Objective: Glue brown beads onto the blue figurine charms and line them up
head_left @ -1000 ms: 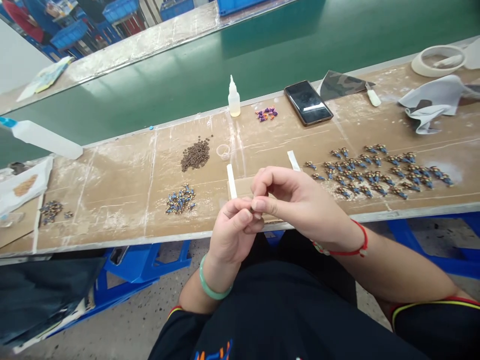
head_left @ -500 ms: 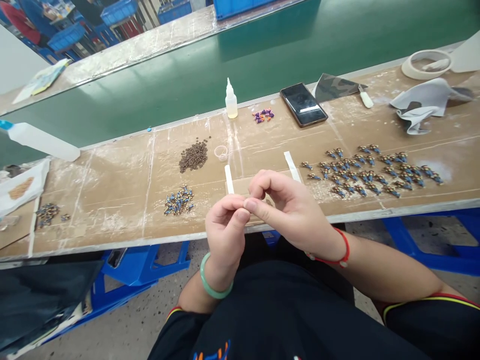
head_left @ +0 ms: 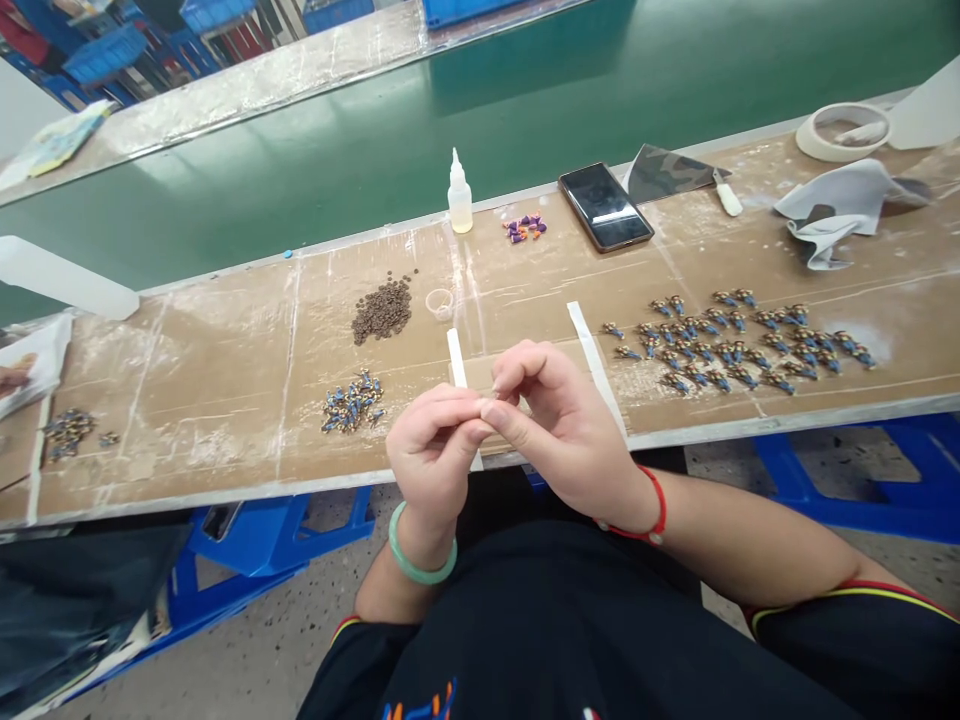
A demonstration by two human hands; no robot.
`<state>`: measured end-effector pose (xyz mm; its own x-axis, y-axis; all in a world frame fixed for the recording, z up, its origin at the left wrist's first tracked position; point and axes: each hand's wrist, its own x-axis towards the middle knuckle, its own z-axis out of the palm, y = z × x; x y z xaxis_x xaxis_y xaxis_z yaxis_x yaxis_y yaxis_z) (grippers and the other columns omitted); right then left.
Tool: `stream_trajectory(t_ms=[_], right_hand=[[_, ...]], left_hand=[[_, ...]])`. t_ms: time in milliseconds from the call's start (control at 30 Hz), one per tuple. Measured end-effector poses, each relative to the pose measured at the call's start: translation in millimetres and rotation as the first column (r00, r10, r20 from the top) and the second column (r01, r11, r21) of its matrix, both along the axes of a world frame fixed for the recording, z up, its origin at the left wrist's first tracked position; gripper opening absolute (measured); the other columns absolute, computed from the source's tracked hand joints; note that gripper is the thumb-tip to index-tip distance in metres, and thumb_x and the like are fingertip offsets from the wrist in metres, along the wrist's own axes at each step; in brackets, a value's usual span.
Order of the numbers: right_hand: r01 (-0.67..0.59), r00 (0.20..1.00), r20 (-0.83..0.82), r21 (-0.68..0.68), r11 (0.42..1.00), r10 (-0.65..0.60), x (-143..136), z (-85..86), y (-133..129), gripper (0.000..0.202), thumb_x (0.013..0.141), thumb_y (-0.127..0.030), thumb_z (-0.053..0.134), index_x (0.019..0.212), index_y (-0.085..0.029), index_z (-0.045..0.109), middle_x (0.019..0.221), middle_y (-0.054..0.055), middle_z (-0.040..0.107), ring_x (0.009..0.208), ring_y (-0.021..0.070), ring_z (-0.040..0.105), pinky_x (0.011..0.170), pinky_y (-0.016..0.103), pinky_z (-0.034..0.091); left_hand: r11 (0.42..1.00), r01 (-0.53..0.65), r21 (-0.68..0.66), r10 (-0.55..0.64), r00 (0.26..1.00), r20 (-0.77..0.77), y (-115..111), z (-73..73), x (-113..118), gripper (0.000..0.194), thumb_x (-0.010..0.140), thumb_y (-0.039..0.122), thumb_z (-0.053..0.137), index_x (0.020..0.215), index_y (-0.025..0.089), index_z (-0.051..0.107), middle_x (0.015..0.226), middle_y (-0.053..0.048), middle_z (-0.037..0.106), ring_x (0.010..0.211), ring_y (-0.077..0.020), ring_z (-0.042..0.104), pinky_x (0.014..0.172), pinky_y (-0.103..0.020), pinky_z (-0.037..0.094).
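Note:
My left hand (head_left: pixel 431 450) and my right hand (head_left: pixel 559 425) meet above the front edge of the bench, fingertips pinched together. Whatever lies between them is too small and covered to make out. Left of the hands is a pile of small blue-and-gold figures (head_left: pixel 352 402), and behind it a heap of small brown discs (head_left: pixel 382 310). Many more blue-and-gold figures (head_left: pixel 739 350) are laid out in loose rows to the right. A white tape strip (head_left: pixel 456 358) shows just beyond my left hand, and another white strip (head_left: pixel 592 355) lies beyond my right.
At the back stand a dropper bottle (head_left: pixel 460 200), small purple-and-orange pieces (head_left: pixel 525 228) and a phone (head_left: pixel 606 207). A tape roll (head_left: pixel 844 132), crumpled cloth (head_left: pixel 840 205) and small white-handled tool (head_left: pixel 726 193) lie right. Far left are a white bottle (head_left: pixel 67 280) and another person's hand (head_left: pixel 15 375).
Both hands have shifted slightly left, still pinched together. The view has moved a little. Another person's fingers have appeared at the far left, over the white sheet.

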<state>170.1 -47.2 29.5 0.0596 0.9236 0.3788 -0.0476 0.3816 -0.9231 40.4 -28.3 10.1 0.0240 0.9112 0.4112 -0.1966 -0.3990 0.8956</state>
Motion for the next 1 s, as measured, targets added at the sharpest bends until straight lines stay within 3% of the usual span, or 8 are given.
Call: stream_trajectory(t_ms=[167, 267, 333, 467, 600, 700, 800, 1000], right_hand=[[-0.028, 1.000, 0.011, -0.056, 0.998, 0.029, -3.0, -0.5, 0.8, 0.015, 0.093, -0.026, 0.067, 0.095, -0.023, 0.053, 0.086, -0.002, 0.052, 0.079, 0.0118, 0.050, 0.072, 0.028, 0.044], [-0.115, 0.992, -0.065, -0.123, 0.986, 0.108, -5.3, 2.8, 1.8, 0.013, 0.096, -0.031, 0.063, 0.096, -0.023, 0.054, 0.084, -0.002, 0.053, 0.076, 0.0110, 0.052, 0.070, 0.027, 0.046], [-0.129, 0.989, -0.097, -0.153, 0.980, 0.115, -5.1, 6.6, 3.6, 0.010, 0.098, -0.031, 0.060, 0.097, -0.022, 0.054, 0.083, -0.002, 0.055, 0.075, 0.0108, 0.054, 0.068, 0.026, 0.048], [-0.053, 0.999, -0.014, -0.146, 0.988, 0.051, 2.4, 16.5, 12.0, 0.004, 0.095, -0.021, 0.061, 0.094, -0.022, 0.058, 0.082, -0.002, 0.057, 0.072, 0.0100, 0.055, 0.065, 0.024, 0.048], [0.047, 0.987, 0.160, -0.098, 0.994, -0.031, 15.9, 19.5, 29.7, 0.007, 0.093, -0.018, 0.064, 0.088, -0.022, 0.061, 0.080, -0.001, 0.061, 0.071, 0.0116, 0.057, 0.063, 0.026, 0.047], [0.132, 0.955, 0.275, -0.051, 0.990, -0.113, 25.9, 8.3, 54.5, 0.004, 0.090, -0.022, 0.068, 0.088, -0.022, 0.064, 0.083, 0.000, 0.066, 0.075, 0.0135, 0.060, 0.071, 0.031, 0.050], [0.217, 0.912, 0.368, -0.049, 0.975, -0.184, 32.8, -13.6, 90.2, 0.006, 0.088, -0.026, 0.068, 0.088, -0.020, 0.067, 0.086, 0.002, 0.068, 0.079, 0.0155, 0.062, 0.074, 0.034, 0.049], [0.233, 0.875, 0.454, -0.097, 0.968, -0.166, 31.1, -55.2, 150.9, 0.021, 0.083, -0.033, 0.072, 0.095, -0.016, 0.068, 0.089, 0.005, 0.068, 0.079, 0.0163, 0.059, 0.078, 0.037, 0.050]], left_hand=[[0.986, 0.143, -0.089, -0.133, 0.986, 0.104, 9.1, -3.8, -6.8, 0.014, 0.079, 0.041, 0.083, 0.075, 0.027, 0.081, 0.067, -0.002, 0.068, 0.065, -0.0157, 0.060, 0.066, -0.031, 0.049], [0.936, 0.298, -0.186, -0.238, 0.927, 0.289, 14.7, -5.0, -5.9, 0.026, 0.073, 0.049, 0.086, 0.065, 0.026, 0.077, 0.058, 0.000, 0.059, 0.056, -0.0132, 0.052, 0.057, -0.029, 0.046], [0.889, 0.383, -0.249, -0.269, 0.879, 0.393, 16.8, -5.1, -4.9, 0.033, 0.069, 0.054, 0.086, 0.061, 0.025, 0.072, 0.052, 0.001, 0.051, 0.049, -0.0108, 0.041, 0.048, -0.025, 0.038], [0.823, 0.473, -0.313, -0.292, 0.826, 0.482, 19.3, -5.0, -6.7, 0.040, 0.066, 0.055, 0.087, 0.056, 0.023, 0.065, 0.049, 0.001, 0.044, 0.046, -0.0098, 0.026, 0.039, -0.022, 0.021], [0.823, 0.481, -0.303, -0.283, 0.809, 0.515, 22.1, -6.0, -12.2, 0.035, 0.066, 0.051, 0.088, 0.058, 0.024, 0.067, 0.048, 0.001, 0.043, 0.047, -0.0099, 0.022, 0.039, -0.022, 0.022], [0.822, 0.518, -0.235, -0.321, 0.764, 0.560, 23.2, -9.1, -17.3, 0.022, 0.074, 0.043, 0.085, 0.066, 0.026, 0.075, 0.050, 0.001, 0.045, 0.047, -0.0095, 0.021, 0.040, -0.022, 0.021], [0.814, 0.544, -0.203, -0.350, 0.738, 0.577, 24.3, -15.0, -22.8, 0.015, 0.079, 0.040, 0.082, 0.073, 0.027, 0.078, 0.053, 0.001, 0.048, 0.048, -0.0098, 0.021, 0.042, -0.023, 0.022], [0.806, 0.566, -0.173, -0.376, 0.715, 0.589, 28.8, -26.5, -30.3, 0.012, 0.084, 0.039, 0.078, 0.081, 0.027, 0.079, 0.058, 0.000, 0.050, 0.050, -0.0103, 0.024, 0.043, -0.022, 0.022]])
